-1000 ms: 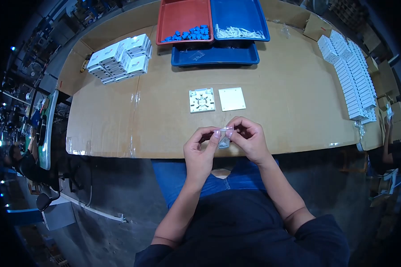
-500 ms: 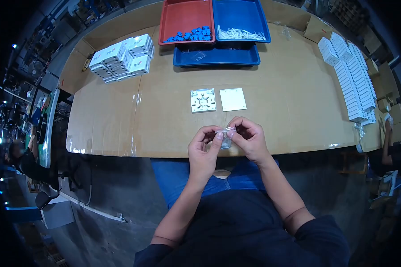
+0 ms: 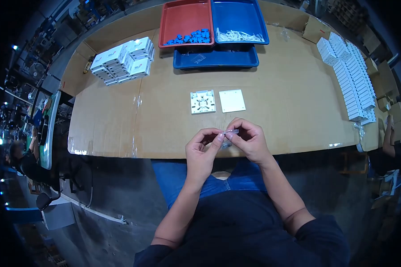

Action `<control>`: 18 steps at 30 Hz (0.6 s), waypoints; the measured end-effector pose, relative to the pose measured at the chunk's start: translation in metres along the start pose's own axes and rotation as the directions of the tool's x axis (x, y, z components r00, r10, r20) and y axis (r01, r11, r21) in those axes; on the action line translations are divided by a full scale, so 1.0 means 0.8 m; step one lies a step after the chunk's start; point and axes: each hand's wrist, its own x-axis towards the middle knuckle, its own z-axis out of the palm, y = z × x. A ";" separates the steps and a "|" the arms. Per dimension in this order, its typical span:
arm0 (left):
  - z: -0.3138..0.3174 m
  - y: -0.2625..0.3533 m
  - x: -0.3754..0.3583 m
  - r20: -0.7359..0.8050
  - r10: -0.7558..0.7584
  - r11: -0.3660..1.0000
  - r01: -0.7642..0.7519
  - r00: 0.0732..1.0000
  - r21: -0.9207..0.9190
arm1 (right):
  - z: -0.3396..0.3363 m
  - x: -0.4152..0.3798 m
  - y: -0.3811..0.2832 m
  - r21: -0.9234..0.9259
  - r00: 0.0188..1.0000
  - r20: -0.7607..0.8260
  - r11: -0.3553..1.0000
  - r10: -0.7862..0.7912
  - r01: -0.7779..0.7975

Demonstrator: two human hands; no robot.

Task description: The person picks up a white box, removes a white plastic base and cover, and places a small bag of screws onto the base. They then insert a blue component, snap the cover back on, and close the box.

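Between my two hands, at the table's front edge, is a small clear plastic bag (image 3: pixel 226 144). My left hand (image 3: pixel 203 150) pinches its top edge from the left. The thumb and fingers of my right hand (image 3: pixel 248 139) pinch the same edge from the right, and the fingertips of both hands nearly touch. What the bag holds is too small to tell. Just beyond my hands lie an open white square box (image 3: pixel 203 102) with fittings inside and, to its right, a flat white cover (image 3: pixel 232 101).
Stacked white boxes (image 3: pixel 121 61) stand at the back left, and rows of white boxes (image 3: pixel 353 84) at the right. At the back are a red tray (image 3: pixel 186 20) with blue parts, a blue tray (image 3: pixel 239 18) with white parts, and a lower blue tray (image 3: pixel 216 61). People sit at both sides.
The bag's top edge is now tilted and crumpled between my fingertips, and less of the bag shows below them. My left hand has shifted slightly to the left.
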 end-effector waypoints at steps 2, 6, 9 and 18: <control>-0.001 -0.001 -0.003 -0.007 -0.013 1.000 0.013 1.000 0.010 | 0.001 -0.004 0.000 -0.029 1.000 0.011 1.000 -0.002 0.003; 0.002 0.003 0.000 -0.021 0.002 0.999 -0.001 1.000 0.043 | 0.002 -0.001 -0.005 -0.018 1.000 -0.001 1.000 0.005 -0.005; 0.001 0.002 -0.003 -0.012 0.021 0.996 -0.020 1.000 0.091 | 0.001 -0.003 -0.001 -0.026 1.000 0.008 1.000 0.008 -0.007; -0.002 0.004 0.001 0.035 0.128 0.969 -0.132 0.991 0.211 | 0.003 -0.003 -0.002 0.013 1.000 0.013 1.000 0.005 -0.006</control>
